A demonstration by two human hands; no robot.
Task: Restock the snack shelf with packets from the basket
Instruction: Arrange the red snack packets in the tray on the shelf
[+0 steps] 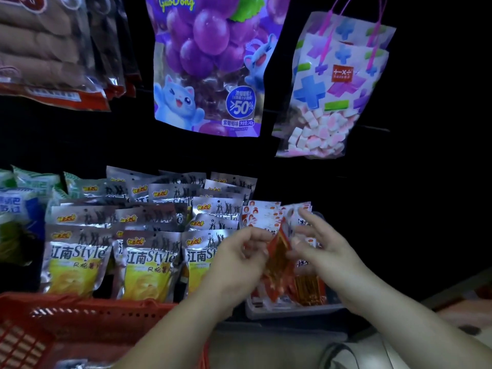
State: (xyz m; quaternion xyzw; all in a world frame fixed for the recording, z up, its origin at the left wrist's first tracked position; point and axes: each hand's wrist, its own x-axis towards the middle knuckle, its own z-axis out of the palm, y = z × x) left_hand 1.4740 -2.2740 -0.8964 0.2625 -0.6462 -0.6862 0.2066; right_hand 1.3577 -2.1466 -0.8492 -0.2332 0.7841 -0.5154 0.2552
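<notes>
A red and orange snack packet [278,258] stands upright between my two hands, over a pale tray [290,311] of similar red and white packets [262,213]. My left hand [239,258] pinches the packet's left edge with curled fingers. On the packet's right side, my right hand [323,245] has its fingers spread and touching it. The red plastic basket [80,315] sits at the lower left, and its contents are mostly out of view.
Silver and yellow chip bags [149,259] fill the shelf to the left of the tray. A purple grape candy bag [210,62] and a marshmallow bag [327,91] hang above. Brown packets [48,49] hang at the upper left.
</notes>
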